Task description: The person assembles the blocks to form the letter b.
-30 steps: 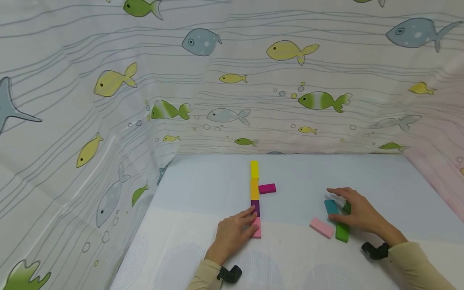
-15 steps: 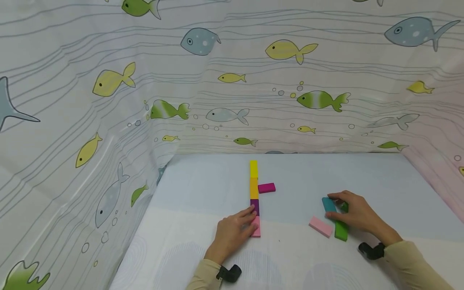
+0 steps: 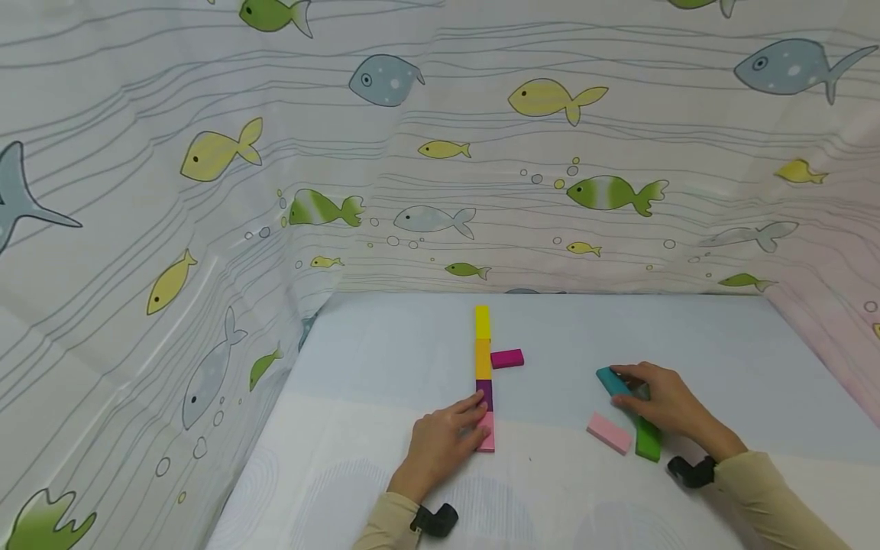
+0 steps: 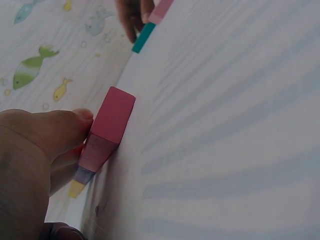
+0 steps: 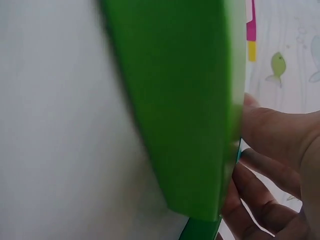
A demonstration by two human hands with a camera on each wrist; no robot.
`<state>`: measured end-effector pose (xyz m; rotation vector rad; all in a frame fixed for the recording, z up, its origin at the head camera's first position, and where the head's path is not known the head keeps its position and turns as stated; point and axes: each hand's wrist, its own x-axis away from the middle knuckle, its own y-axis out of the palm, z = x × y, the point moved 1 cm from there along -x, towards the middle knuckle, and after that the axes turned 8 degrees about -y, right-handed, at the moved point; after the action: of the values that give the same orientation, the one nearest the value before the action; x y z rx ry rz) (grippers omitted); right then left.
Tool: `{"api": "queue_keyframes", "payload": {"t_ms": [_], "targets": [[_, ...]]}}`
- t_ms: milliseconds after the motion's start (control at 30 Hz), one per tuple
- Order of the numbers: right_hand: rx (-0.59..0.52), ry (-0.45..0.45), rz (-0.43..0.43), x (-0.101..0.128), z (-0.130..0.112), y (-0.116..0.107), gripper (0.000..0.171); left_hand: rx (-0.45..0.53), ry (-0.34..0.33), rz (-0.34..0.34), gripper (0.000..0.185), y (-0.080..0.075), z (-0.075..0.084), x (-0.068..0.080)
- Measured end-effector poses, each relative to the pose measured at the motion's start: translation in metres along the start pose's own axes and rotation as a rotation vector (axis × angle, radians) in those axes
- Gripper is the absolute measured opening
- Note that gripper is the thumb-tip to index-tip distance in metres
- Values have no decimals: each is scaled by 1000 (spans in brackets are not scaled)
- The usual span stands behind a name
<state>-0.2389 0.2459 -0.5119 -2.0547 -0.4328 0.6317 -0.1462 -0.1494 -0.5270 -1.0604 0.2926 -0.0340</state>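
Two-handed: pinching teal-blue oblong block (image 3: 612, 381) with right fingers (image 3: 635, 372), touching the row's pink oblong block (image 3: 487, 441) with extended left fingers (image 3: 464, 403); seemingly at pick-up, calling next for a steady lift.

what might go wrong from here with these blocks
The right hand pinches the blue block close to the green block, so it might nudge that one askew.
The left hand touches the near end of the row of blocks; a slight push could bend the line.
The magenta block sticks out sideways by the row, so a passing hand may knock it.
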Motion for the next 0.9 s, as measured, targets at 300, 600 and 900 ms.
{"api": "queue_keyframes", "payload": {"t_ms": [300,600,900], "targets": [[-36,1,-23,-7,-4,2,54,11,-1,0,39,-1,1,0],[-54,-27,-49,-11,-12,5,50,18,-4,-4,40,1,1,2],[-16,-42,-27,-17,-18,10,45,-10,-16,-18,42,1,1,1]]}}
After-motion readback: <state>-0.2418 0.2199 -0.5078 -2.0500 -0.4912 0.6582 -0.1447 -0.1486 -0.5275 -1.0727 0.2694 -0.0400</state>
